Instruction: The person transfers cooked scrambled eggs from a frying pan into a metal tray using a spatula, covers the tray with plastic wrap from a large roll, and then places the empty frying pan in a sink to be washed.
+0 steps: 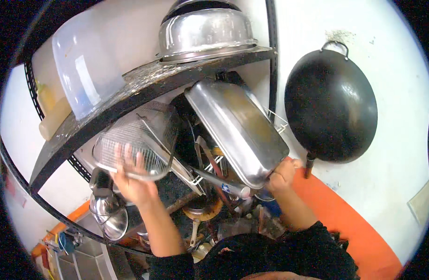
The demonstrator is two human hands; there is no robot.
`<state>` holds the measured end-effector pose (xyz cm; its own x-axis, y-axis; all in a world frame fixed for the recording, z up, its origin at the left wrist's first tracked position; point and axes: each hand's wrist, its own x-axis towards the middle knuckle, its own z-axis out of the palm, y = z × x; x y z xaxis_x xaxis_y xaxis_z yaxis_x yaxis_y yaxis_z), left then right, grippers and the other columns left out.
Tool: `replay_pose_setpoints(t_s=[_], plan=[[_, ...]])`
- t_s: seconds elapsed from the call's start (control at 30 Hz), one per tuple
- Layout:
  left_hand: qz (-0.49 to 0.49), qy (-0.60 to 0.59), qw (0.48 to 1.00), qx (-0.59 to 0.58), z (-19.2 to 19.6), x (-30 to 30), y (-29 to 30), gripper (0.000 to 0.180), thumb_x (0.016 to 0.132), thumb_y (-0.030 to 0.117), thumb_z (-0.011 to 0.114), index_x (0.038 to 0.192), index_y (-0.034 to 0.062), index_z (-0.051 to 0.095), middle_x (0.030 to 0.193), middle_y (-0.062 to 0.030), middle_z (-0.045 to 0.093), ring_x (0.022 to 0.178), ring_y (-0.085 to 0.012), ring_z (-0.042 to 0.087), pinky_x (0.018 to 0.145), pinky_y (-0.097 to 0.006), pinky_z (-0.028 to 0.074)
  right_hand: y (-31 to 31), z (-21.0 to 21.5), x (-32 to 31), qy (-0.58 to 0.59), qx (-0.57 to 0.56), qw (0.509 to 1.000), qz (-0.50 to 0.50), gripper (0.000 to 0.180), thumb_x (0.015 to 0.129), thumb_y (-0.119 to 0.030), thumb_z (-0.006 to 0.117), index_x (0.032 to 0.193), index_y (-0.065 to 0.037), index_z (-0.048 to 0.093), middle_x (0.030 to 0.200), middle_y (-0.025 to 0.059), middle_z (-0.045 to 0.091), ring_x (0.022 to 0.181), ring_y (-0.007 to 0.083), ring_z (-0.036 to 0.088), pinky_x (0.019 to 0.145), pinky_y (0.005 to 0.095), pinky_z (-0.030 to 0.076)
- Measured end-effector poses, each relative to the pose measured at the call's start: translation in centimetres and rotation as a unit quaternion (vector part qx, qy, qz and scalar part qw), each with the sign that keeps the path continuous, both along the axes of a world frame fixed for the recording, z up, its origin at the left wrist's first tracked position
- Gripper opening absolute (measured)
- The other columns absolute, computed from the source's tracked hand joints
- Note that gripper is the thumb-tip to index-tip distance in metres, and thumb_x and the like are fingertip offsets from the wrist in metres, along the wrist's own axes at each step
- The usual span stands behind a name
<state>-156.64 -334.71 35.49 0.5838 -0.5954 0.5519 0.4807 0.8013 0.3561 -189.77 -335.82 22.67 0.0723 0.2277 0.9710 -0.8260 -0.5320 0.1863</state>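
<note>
My right hand [282,176] is closed on the lower right corner of a deep rectangular steel pan [237,123]. The pan is tilted, its brown-stained underside facing me, below a dark shelf. My left hand [134,179] is open, fingers stretched upward at a wire mesh basket [123,144]; whether they touch it I cannot tell. A long handle, apparently the basket's, slants down to the right. Between basket and pan, a tube-like handle [223,184] and other cookware overlap, partly hidden.
The shelf [149,95] crosses above my hands, bearing a steel pot [207,32] and a translucent plastic tub [83,65]. A black wok [333,107] hangs on the right wall. Steel bowls [109,214] are at lower left, above a sink [86,261]. A frying pan [202,207] is below.
</note>
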Motion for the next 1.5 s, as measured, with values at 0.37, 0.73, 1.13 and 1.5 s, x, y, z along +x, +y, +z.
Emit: replay_pose_setpoints(t_s=[0.37,0.73,1.13,1.5], plan=[[-0.180,-0.091,0.968,-0.150,-7.2,10.7,9.5,0.049,0.086,0.021,0.044,0.127,-0.0047,0.039,0.123,-0.0167,0.051,0.104,-0.0249,0.054,0.092,-0.038,0.041,5.5,2.4,-1.6,-0.164,0.187,0.969,0.015,0.011,0.064,-0.005,0.061,0.067,-0.003,0.050,0.076,0.0128,0.056,0.067,0.0244,0.051,0.059,0.0351,0.038],[0.215,-0.418,0.868,0.158,-3.6,11.3,24.0,0.027,0.084,0.015,0.052,0.099,-0.0058,0.060,0.096,-0.0186,0.063,0.087,-0.0312,0.063,0.078,-0.043,0.050,8.6,7.3,-2.9,-0.528,0.045,0.782,0.328,0.036,0.078,0.011,0.051,0.114,0.003,0.050,0.114,0.0141,0.055,0.100,0.0231,0.056,0.096,0.0361,0.038],[0.715,-0.690,0.104,0.038,6.4,6.5,37.9,0.011,0.087,-0.005,0.048,0.096,-0.0036,0.053,0.098,-0.0200,0.063,0.096,-0.0357,0.061,0.088,-0.054,0.045,6.1,12.6,-3.5,-0.425,0.278,0.481,0.715,0.038,0.078,0.000,0.061,0.113,-0.003,0.049,0.094,0.0072,0.060,0.084,0.0194,0.058,0.077,0.0336,0.048],[0.653,-0.697,-0.126,0.269,8.7,5.4,60.5,0.016,0.070,0.008,0.057,0.066,0.0037,0.043,0.103,-0.0126,0.062,0.110,-0.0288,0.055,0.088,-0.037,0.049,14.4,2.0,12.9,-0.223,0.600,0.256,0.725,0.054,0.089,-0.010,0.054,0.136,-0.001,0.028,0.136,0.0154,0.035,0.124,0.0300,0.036,0.104,0.0455,0.028]])
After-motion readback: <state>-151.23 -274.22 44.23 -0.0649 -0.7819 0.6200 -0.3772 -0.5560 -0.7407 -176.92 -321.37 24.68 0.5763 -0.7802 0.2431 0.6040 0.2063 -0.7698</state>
